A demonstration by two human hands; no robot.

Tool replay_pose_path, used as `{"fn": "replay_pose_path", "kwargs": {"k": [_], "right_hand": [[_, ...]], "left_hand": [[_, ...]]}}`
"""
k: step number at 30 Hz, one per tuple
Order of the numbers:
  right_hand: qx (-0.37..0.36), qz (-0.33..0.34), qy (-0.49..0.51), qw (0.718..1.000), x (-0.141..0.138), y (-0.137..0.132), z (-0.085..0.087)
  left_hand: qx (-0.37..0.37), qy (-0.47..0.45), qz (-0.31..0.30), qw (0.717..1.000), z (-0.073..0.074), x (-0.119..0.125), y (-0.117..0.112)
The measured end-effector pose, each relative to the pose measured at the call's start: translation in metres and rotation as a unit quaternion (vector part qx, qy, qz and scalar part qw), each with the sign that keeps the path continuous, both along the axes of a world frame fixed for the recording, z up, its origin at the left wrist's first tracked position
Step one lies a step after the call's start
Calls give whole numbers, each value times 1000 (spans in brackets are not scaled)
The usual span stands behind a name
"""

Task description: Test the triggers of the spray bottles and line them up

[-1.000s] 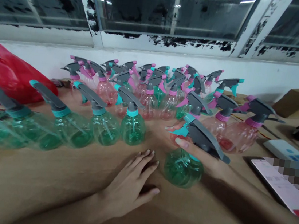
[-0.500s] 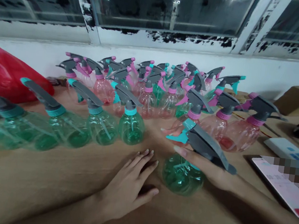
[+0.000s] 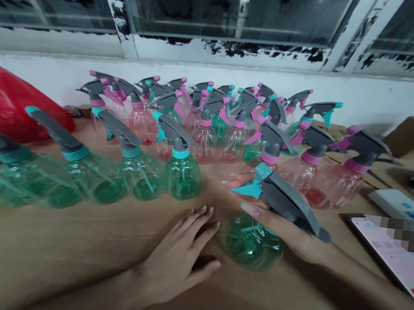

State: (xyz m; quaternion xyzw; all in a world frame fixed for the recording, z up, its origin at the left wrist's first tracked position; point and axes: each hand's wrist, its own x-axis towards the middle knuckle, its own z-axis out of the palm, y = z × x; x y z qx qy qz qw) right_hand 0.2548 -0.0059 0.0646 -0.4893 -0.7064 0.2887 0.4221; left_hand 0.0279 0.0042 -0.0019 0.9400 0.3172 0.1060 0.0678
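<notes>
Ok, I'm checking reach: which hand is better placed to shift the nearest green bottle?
The right hand, likely: it grips the green spray bottle by its neck, while the left hand rests palm down on the table.

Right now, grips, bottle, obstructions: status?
Right grip closed on green spray bottle at neck. Left grip open, palm down on table. Pink-collared bottles close behind held bottle.

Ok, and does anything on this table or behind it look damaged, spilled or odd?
The window frame behind the table does: ragged black patches break its white surface, perhaps peeling paint. I can see no spill on the table, and the spray bottle in the right hand shows no visible damage.
</notes>
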Motion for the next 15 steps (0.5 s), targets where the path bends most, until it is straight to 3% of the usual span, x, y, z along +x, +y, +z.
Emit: {"fn": "replay_pose_path", "kwargs": {"k": [3, 8, 15], "right_hand": [[-62, 8, 73, 995, 1, 0, -3], [-84, 26, 92, 992, 0, -1, -5], [39, 18, 32, 999, -4, -4, 7]], "left_hand": [[-2, 2, 0, 1000, 1, 0, 0], [1, 11, 0, 1000, 1, 0, 0], [27, 18, -12, 999, 1, 0, 0]]}}
